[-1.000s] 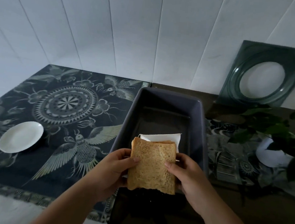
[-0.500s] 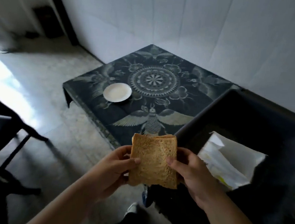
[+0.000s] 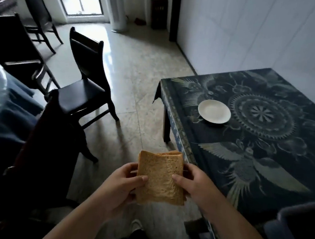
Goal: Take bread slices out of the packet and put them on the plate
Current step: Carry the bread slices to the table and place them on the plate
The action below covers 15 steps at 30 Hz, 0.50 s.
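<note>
A small stack of brown bread slices (image 3: 160, 178) is held upright in front of me, over the floor just left of the table's near corner. My left hand (image 3: 121, 184) grips its left edge and my right hand (image 3: 195, 184) grips its right edge. The white round plate (image 3: 214, 111) lies with nothing on it on the patterned dark tablecloth (image 3: 262, 165), well beyond and to the right of the bread. The packet is out of sight.
A dark grey bin's rim (image 3: 296, 217) shows at the lower right. Dark wooden chairs (image 3: 83, 87) stand to the left on the tiled floor (image 3: 138, 70). A white wall runs behind the table. A doorway is at the far end.
The view has swung left, so the bin and white packet slid out to the right and the plate now lies right of the bread. Both hands keep holding the slices, now away from the bin.
</note>
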{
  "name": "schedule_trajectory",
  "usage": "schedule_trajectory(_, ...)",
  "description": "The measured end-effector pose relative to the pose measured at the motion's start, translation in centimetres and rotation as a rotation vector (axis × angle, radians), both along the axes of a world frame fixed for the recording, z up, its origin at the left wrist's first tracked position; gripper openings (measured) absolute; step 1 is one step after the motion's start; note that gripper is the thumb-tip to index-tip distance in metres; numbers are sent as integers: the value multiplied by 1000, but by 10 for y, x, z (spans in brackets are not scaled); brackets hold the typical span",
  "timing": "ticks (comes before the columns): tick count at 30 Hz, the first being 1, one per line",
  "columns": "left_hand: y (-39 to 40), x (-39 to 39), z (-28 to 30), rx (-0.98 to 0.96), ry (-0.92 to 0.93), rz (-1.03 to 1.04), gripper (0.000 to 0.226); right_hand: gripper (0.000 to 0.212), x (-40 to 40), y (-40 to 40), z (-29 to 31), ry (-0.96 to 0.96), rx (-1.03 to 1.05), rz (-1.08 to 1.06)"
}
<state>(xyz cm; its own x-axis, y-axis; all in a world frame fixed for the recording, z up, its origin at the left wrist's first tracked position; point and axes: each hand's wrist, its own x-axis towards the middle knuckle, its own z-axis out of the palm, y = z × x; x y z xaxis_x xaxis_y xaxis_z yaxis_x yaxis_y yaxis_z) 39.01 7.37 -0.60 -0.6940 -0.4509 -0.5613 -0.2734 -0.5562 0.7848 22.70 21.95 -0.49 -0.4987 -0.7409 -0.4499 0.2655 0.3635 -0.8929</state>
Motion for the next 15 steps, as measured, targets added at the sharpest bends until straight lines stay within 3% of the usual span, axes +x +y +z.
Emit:
schedule_trajectory(3, -25, 5, 0, 1, 0, 47, 48, 28, -2, -32, -4, -22, 17, 54)
schedule_trajectory(5, -72, 22, -7, -3, 14, 128, 42, 28, 2, -95, -8, -14, 27, 130)
schedule_trajectory(15, -156, 22, -18, 5, -33, 225, 35, 25, -11, -196, -18, 2, 33, 236)
